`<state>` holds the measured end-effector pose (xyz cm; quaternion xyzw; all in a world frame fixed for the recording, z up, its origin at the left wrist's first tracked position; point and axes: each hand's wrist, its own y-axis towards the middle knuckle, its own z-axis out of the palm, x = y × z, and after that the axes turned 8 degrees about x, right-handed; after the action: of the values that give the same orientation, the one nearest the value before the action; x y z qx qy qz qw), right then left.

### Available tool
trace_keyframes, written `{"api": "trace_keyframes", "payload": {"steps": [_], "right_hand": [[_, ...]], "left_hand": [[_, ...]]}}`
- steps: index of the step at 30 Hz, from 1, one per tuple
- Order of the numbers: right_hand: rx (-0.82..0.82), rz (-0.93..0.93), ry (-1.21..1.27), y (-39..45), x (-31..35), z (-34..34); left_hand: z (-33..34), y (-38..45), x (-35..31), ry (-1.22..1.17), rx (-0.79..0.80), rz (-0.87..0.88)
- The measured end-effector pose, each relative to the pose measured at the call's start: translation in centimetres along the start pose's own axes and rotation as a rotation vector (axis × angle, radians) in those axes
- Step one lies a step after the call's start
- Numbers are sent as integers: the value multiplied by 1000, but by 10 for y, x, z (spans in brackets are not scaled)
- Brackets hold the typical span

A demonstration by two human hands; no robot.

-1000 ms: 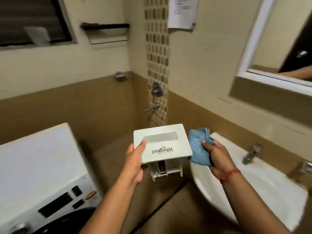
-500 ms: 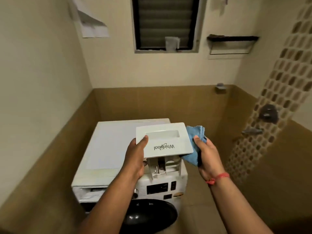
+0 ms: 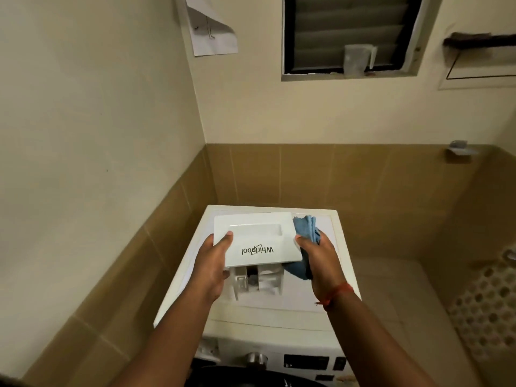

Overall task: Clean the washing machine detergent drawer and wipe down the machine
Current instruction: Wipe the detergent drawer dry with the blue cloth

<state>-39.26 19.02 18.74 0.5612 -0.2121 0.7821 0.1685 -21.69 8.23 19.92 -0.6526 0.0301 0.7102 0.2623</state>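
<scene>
- The person holds the detergent drawer (image 3: 258, 243) in the air between both hands, above the top of the washing machine (image 3: 329, 300).
- The left hand (image 3: 211, 268) grips the drawer's left edge, thumb laid over the front panel and fingers curled underneath.
- The right hand (image 3: 317, 256) pinches a folded blue cloth (image 3: 305, 229) against the drawer's right edge, thumb at the panel's corner.
- The drawer's front panel faces up toward the person, its logo upside down; the compartments hang below the panel, toward the wrists, and their insides are partly hidden.
- The drawer's long axis looks to run from the panel down and toward the person's body; the panel itself spans left to right between the two hands.
- Judging by this, the open drawer slot (image 3: 205, 350) lies below the left forearm, at the machine's front, so the left hand is nearer to it.
- The cloth is touching the drawer's right side, ready for wiping.
</scene>
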Motion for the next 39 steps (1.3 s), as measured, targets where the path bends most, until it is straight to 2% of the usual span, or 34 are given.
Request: {"api": "trace_keyframes", "payload": {"steps": [10,15,18,21,24,26,29,32,34,36,39], "right_hand": [[-73,43,-11,44,-12,29],[-230,-8,-183,51,-19,46],[-266,-6,-201,55,-24,52],[-297,-26,-217,54,-24,55],[-318,-38,-196,56,-28,57],[-321,-35,-171,58,-27,58],[-317,-33,-244,61,-21,56],[-389,-84,-331,60,-15,50],[-524,-214,-487,57,-11,45],[-607,-400,-869,50,-5,46],[-444,-449,-1399,46,-11,67]], "left_hand": [[-23,56,0,14,21,-28],[-34,71,-5,64,171,-48],[-51,75,-1,45,331,-27],[-71,77,9,212,521,84],[-83,88,22,302,634,122],[-82,94,26,343,635,136],[-74,101,31,310,504,208],[-65,101,34,268,410,246],[-63,98,35,266,365,242],[-64,98,37,286,331,236],[-64,101,40,344,282,250]]}}
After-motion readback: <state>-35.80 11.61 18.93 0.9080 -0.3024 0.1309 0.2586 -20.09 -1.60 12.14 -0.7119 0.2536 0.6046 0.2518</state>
